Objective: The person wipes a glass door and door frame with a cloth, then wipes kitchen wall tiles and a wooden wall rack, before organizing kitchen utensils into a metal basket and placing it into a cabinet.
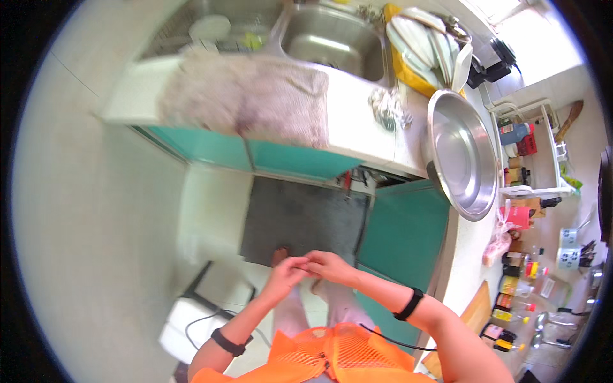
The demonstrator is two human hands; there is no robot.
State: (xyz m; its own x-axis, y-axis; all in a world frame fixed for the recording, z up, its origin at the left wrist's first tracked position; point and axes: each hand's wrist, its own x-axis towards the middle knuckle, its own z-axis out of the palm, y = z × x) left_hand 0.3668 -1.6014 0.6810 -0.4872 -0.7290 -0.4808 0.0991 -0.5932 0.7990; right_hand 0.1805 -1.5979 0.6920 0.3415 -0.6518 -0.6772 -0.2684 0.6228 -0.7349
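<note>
Close in front of my body, my left hand [286, 276] and my right hand [333, 267] meet at the fingertips. Their fingers are curled together, and whether something small lies between them is hidden. Both hands hang in the air over the edge of a dark grey floor mat [306, 215], well short of the counter. Beyond the mat, a fluffy greyish-pink towel [249, 95] drapes over the front of the counter. Behind it sits a double stainless steel sink [330, 43]. A large steel basin [462, 153] rests at the counter's corner.
Plates [426, 43] stand in a yellow rack right of the sink. A crumpled cloth [389, 107] lies before it. Several sauce bottles [515, 301] and a white shelf [543, 153] line the right wall. Teal cabinet doors [402, 230] and a white stool [184, 330] flank me.
</note>
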